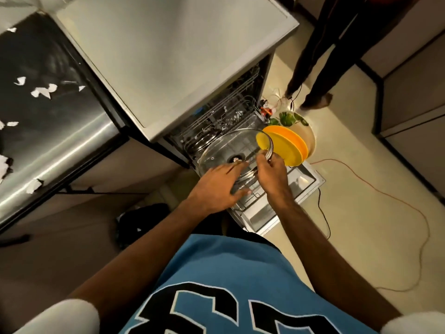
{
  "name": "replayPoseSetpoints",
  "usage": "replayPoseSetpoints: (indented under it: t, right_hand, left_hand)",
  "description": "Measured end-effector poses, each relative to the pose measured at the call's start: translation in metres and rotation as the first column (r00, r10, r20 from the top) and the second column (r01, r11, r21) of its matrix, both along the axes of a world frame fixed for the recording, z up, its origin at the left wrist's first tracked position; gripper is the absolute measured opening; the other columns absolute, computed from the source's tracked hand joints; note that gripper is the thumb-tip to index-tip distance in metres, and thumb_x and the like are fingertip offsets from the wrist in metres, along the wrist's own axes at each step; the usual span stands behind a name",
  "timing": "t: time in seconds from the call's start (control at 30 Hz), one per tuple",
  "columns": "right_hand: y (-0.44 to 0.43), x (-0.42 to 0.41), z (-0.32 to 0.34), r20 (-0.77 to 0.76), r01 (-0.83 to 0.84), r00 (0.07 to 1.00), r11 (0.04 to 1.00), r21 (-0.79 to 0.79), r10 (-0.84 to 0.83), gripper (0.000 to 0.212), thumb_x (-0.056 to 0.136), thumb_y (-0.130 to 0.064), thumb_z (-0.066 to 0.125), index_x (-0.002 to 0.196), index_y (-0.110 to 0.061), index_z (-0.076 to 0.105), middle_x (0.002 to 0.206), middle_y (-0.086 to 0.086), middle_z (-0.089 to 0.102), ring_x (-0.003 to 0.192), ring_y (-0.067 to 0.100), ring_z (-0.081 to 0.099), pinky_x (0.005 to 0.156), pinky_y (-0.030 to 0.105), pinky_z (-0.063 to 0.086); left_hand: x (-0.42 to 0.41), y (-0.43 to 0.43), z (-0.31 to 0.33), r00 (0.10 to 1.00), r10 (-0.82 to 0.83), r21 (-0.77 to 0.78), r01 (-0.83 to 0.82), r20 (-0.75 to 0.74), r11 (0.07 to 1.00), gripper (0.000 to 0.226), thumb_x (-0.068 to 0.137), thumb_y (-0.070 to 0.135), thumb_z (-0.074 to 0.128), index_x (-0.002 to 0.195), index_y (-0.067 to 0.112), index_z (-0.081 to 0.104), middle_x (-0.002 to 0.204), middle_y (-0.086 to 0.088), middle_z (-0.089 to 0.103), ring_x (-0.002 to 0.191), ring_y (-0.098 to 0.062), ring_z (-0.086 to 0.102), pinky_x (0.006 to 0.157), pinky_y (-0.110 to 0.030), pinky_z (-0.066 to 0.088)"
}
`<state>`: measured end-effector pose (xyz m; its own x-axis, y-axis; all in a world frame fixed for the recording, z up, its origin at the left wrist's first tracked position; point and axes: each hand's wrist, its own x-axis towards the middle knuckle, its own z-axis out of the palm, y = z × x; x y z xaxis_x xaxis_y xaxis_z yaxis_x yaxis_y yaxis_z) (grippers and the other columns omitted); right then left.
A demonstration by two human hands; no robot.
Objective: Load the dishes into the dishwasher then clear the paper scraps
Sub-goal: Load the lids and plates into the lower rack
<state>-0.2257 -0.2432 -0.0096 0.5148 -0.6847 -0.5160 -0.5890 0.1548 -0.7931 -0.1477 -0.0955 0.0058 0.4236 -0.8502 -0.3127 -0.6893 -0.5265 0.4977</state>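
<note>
A blue shirt [231,285] fills the near foreground, both forearms reaching down over it. The glass lid [228,147] sits tilted in the pulled-out dishwasher rack [243,201], beside yellow plates [286,143]. It looks stiff, slick and breakable, best held by its metal rim. The right hand [271,168] pinches that rim; the left hand [216,186] lies spread, fingers against the lid's near edge. Paper scraps [44,90] remain on the dark surface [55,131].

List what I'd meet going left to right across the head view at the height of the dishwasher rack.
Paper scraps on the steel counter → left hand → glass lid → right hand, gripping the lid's rim → yellow plates → leaf-patterned plate → orange cable on the floor.
</note>
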Motion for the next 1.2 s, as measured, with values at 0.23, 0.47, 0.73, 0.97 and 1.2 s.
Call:
replayPoseSetpoints:
  t: [0.23, 0.47, 0.73, 0.97, 1.2]
  right_hand:
    - [-0.030, 0.031, -0.036, -0.073, 0.062, 0.996, 0.995, 0.084, -0.055, 0.025, 0.096, -0.036, 0.062, 0.076, -0.020, 0.063, 0.061, -0.004, 0.061, 0.058, 0.017, 0.058, 0.060, 0.032, 0.045]
    - [-0.064, 0.070, -0.091, -0.105, 0.090, 0.991, 0.989, 0.121, -0.077, 0.047, 0.091, -0.061, 0.065, 0.081, -0.015, 0.070, 0.064, 0.000, 0.066, 0.056, 0.019, 0.057, 0.060, 0.036, 0.044]
    - [-0.113, 0.127, -0.175, -0.119, 0.081, 0.991, 0.991, 0.107, -0.068, 0.044, 0.097, -0.055, 0.058, 0.115, -0.016, 0.069, 0.079, 0.003, 0.077, 0.061, 0.015, 0.073, 0.065, 0.045, 0.062]
    - [-0.132, 0.156, -0.232, -0.087, 0.163, 0.985, 0.970, 0.183, -0.149, 0.048, 0.103, -0.033, 0.060, 0.147, -0.013, 0.051, 0.114, 0.007, 0.076, 0.075, 0.013, 0.076, 0.075, 0.036, 0.064]
    - [-0.139, 0.176, -0.275, -0.038, 0.189, 0.982, 0.961, 0.204, -0.185, 0.049, 0.103, -0.031, 0.062, 0.146, -0.012, 0.050, 0.114, 0.008, 0.075, 0.079, 0.016, 0.076, 0.086, 0.046, 0.062]
  left_hand:
    - [0.024, -0.050, -0.024, 0.989, -0.086, 0.300, 0.047, 0.119, 0.953, 0.056, 0.098, 0.022, 0.053, 0.151, 0.024, 0.035, 0.124, -0.007, 0.067, 0.111, -0.035, 0.065, 0.093, -0.052, 0.051]
    - [0.079, -0.093, -0.086, 0.999, -0.020, 0.309, 0.032, -0.040, 0.951, 0.020, 0.100, 0.030, 0.057, 0.116, 0.019, 0.057, 0.097, -0.004, 0.066, 0.096, -0.027, 0.069, 0.090, -0.044, 0.056]
    - [0.138, -0.152, -0.181, 0.971, 0.140, 0.198, -0.101, -0.194, 0.975, 0.016, 0.101, 0.025, 0.052, 0.097, 0.015, 0.064, 0.087, -0.006, 0.067, 0.075, -0.021, 0.067, 0.069, -0.034, 0.060]
    - [0.177, -0.197, -0.260, 0.966, 0.242, 0.139, -0.228, -0.088, 0.964, 0.019, 0.100, 0.018, 0.055, 0.108, 0.011, 0.071, 0.097, -0.005, 0.070, 0.091, -0.021, 0.066, 0.076, -0.032, 0.054]
    - [0.212, -0.228, -0.311, 0.952, 0.305, 0.107, -0.300, -0.025, 0.948, 0.025, 0.101, 0.011, 0.055, 0.124, 0.007, 0.065, 0.124, -0.012, 0.061, 0.115, -0.023, 0.061, 0.097, -0.032, 0.053]
